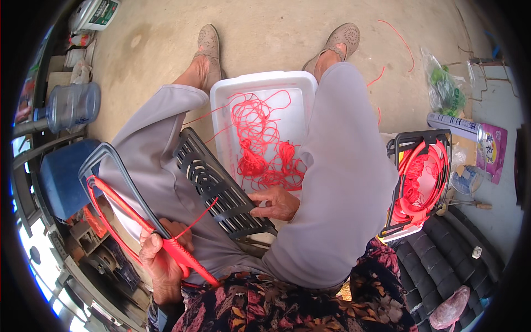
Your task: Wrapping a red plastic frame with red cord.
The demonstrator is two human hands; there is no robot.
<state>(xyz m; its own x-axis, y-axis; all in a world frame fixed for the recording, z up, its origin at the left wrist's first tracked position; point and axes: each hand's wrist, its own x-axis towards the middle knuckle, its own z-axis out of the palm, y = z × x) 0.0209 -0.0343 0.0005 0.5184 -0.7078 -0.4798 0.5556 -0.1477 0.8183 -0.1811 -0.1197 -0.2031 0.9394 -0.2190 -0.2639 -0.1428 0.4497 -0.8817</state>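
My left hand (pixel 160 257) is closed around one bar of a dark plastic frame (pixel 124 180), where red cord (pixel 191 260) is wound tightly along it. From that winding a single red strand (pixel 199 217) runs up over a black slotted plastic panel (pixel 213 188), which lies slanted across my lap. My right hand (pixel 278 203) is closed at the panel's right edge, thumb and forefinger against it; the other fingers are curled and partly hidden. Between my legs a white plastic tub (pixel 221 110) holds loose tangles of red cord (pixel 254 119).
At my right stands a black frame wrapped with red cord (pixel 420 182), beside a black padded seat (pixel 448 249). A spray can (pixel 456 126) and a plastic bag (pixel 445 91) lie beyond. Water jug (pixel 74 105) and blue container (pixel 69 177) are on the left. Cord scraps (pixel 406 44) lie on the floor.
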